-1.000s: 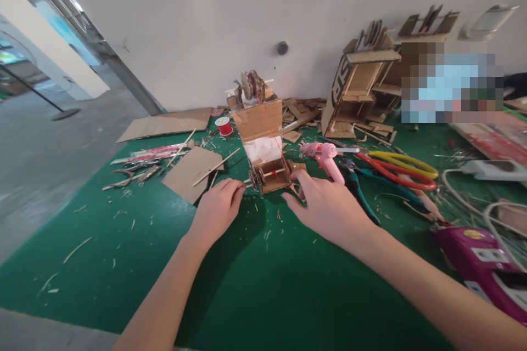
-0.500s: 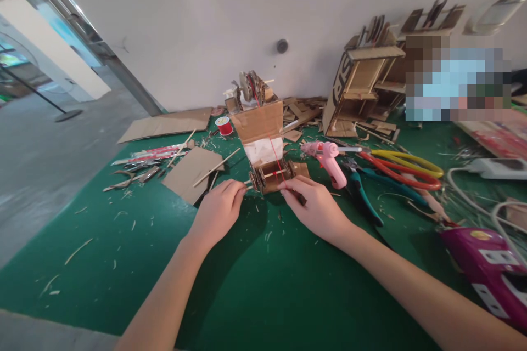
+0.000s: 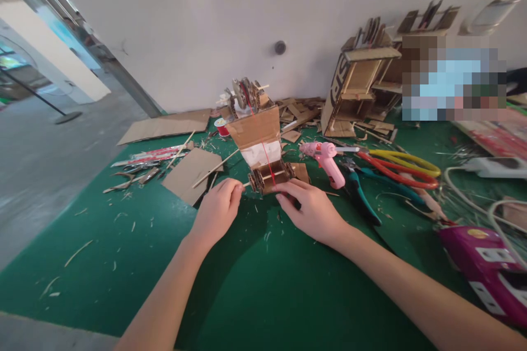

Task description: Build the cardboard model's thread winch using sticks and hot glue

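A cardboard model point(image 3: 260, 127) stands on the green tabletop, with cardboard discs at its top and low at its front. A thin wooden stick point(image 3: 247, 184) runs through the lower discs. Its left end is pinched between the thumb and forefinger of my left hand point(image 3: 220, 203). Down the model's front, a red thread point(image 3: 267, 158) reaches a red knot on the stick. My right hand point(image 3: 313, 205) holds the lower front edge of the model, forefinger against the cardboard and thumb below; the exact fingertip contact is partly hidden.
A pink glue gun point(image 3: 327, 159), teal-handled pliers point(image 3: 364, 197) and orange-handled scissors point(image 3: 405, 176) lie to the right, near a purple power strip point(image 3: 480, 263). Left are a cardboard piece point(image 3: 193, 173) and scraps. A red spool point(image 3: 221, 127) and a cardboard frame point(image 3: 358, 88) stand behind.
The model's top has leaned slightly left, and the red thread has shifted left with it. My right hand has moved a little left; my left hand keeps its pinch on the stick.
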`<state>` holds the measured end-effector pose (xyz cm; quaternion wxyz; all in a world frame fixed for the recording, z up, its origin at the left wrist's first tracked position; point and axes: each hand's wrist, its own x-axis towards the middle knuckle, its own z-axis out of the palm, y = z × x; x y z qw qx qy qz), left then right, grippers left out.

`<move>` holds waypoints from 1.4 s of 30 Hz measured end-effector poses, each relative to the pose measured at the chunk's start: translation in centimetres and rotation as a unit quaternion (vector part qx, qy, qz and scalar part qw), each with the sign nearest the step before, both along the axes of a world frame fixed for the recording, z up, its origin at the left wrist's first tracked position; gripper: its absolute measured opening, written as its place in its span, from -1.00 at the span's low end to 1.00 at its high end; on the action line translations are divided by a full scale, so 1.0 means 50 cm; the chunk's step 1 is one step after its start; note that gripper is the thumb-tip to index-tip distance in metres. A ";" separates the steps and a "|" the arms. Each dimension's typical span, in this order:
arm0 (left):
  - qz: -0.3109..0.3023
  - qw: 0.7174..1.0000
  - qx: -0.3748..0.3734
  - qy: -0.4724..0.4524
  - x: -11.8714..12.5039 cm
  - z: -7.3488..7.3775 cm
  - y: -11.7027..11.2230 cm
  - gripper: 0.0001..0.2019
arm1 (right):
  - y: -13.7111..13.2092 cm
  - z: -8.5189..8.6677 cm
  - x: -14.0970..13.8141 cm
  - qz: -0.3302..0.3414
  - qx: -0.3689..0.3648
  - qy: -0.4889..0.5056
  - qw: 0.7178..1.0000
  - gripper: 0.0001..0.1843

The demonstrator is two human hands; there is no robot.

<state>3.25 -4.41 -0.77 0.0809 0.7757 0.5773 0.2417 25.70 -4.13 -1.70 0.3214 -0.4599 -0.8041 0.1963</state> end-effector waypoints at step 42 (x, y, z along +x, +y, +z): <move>0.071 0.994 0.086 -0.015 0.003 -0.023 0.023 -0.88 | 0.004 -0.017 0.006 -0.060 0.030 0.015 0.998 -0.80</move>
